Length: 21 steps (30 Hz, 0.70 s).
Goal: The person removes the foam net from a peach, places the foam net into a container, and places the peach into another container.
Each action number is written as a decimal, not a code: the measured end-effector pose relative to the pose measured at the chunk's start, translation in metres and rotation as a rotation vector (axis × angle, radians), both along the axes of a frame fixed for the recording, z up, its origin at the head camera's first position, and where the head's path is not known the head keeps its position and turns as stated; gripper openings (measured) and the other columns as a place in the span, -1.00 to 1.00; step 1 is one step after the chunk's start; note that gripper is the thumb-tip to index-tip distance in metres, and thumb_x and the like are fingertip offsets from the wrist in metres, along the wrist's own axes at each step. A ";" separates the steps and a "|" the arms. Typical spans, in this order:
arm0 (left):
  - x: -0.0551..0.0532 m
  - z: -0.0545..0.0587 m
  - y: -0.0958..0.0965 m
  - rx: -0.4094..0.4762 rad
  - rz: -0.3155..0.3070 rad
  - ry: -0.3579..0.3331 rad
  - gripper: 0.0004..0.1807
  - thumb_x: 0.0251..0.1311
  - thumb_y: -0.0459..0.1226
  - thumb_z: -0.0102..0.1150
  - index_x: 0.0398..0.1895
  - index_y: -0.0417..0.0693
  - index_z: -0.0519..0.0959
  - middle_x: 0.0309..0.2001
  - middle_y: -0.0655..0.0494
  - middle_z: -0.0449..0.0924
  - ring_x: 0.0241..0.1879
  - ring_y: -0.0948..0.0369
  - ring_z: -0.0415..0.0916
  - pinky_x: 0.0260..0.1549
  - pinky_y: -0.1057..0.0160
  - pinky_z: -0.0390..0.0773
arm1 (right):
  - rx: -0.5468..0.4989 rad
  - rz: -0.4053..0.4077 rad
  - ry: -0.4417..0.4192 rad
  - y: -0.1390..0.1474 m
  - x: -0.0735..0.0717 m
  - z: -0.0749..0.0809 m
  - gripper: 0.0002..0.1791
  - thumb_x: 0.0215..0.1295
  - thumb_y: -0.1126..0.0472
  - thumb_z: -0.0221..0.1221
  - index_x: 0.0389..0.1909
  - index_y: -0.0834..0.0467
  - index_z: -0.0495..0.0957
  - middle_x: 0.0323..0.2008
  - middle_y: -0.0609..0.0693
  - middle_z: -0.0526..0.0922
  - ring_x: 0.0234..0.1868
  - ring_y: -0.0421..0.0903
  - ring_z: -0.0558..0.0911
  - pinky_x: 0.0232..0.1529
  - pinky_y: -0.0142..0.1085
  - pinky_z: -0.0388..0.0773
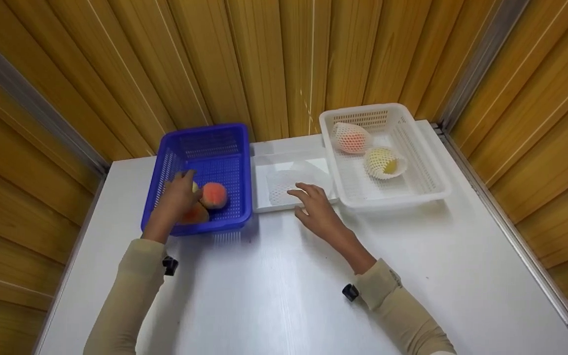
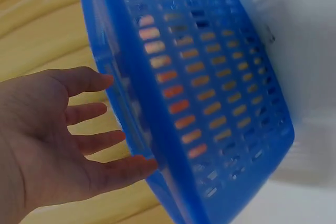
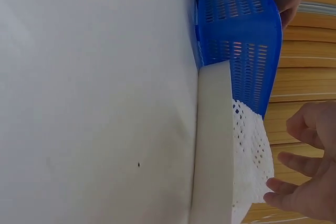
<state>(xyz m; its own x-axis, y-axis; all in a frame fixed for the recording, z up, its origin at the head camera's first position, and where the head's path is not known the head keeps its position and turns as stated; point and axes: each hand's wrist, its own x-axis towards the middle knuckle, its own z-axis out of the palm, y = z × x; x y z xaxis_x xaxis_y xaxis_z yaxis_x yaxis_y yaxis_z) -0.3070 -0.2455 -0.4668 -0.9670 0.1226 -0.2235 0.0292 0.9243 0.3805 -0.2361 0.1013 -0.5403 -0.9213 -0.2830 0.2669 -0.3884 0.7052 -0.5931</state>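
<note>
My left hand [image 1: 179, 195] reaches into the blue basket [image 1: 220, 166], fingers loosely bent over the fruit there. A pinkish-orange peach [image 1: 214, 195] lies just right of the fingers; another orange fruit [image 1: 196, 215] is partly hidden under the hand, with a bit of yellow fruit showing between. In the left wrist view, the fingers [image 2: 100, 139] are spread at the basket's rim. Over the shallow white tray [image 1: 284, 157] hovers my right hand [image 1: 317, 209], fingers apart and holding nothing. White foam netting [image 3: 253, 142] stands close to its fingertips in the right wrist view.
At the right stands a white basket [image 1: 397, 201] with a pinkish fruit [image 1: 352, 139] and a yellow fruit [image 1: 380, 162], each in a foam net. Wooden panelling [image 1: 264, 64] encloses the white table [image 1: 264, 296] at the back and sides.
</note>
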 end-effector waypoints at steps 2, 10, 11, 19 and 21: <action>0.010 0.001 0.009 -0.013 -0.022 0.051 -0.33 0.51 -0.16 0.03 0.57 -0.18 0.11 0.51 -0.38 0.05 0.44 -0.44 -0.01 0.35 -0.45 0.11 | 0.006 -0.001 0.011 0.005 0.002 0.004 -0.55 0.41 0.33 0.18 0.30 0.10 0.52 0.40 0.15 0.39 0.42 0.22 0.29 0.40 0.10 0.30; 0.048 0.000 0.050 0.036 -0.116 0.284 -0.43 0.39 -0.22 0.17 0.42 -0.18 0.37 0.39 -0.33 0.32 0.29 -0.41 0.28 0.22 -0.37 0.38 | -0.005 0.003 0.102 0.032 0.011 0.022 -0.55 0.39 0.36 0.23 0.28 0.10 0.54 0.39 0.15 0.41 0.42 0.19 0.29 0.40 0.10 0.31; 0.052 -0.001 0.055 0.040 -0.128 0.309 -0.44 0.37 -0.23 0.18 0.40 -0.18 0.39 0.38 -0.33 0.34 0.29 -0.41 0.29 0.22 -0.36 0.39 | -0.007 -0.002 0.110 0.037 0.012 0.023 -0.55 0.39 0.35 0.23 0.28 0.10 0.54 0.38 0.14 0.42 0.41 0.19 0.29 0.39 0.09 0.32; 0.074 0.000 0.091 0.096 -0.172 0.399 -0.43 0.33 -0.25 0.27 0.39 -0.11 0.44 0.41 -0.25 0.34 0.32 -0.31 0.31 0.24 -0.31 0.39 | -0.042 -0.078 0.195 0.084 0.011 0.033 -0.62 0.37 0.40 0.22 0.19 0.18 0.59 0.30 0.18 0.49 0.35 0.20 0.34 0.37 0.11 0.28; 0.078 0.000 0.095 0.133 -0.165 0.401 -0.44 0.33 -0.26 0.27 0.39 -0.09 0.44 0.41 -0.22 0.34 0.34 -0.29 0.30 0.27 -0.28 0.38 | -0.040 -0.100 0.212 0.095 0.008 0.034 -0.62 0.34 0.42 0.24 0.17 0.20 0.60 0.28 0.21 0.50 0.34 0.22 0.35 0.37 0.13 0.26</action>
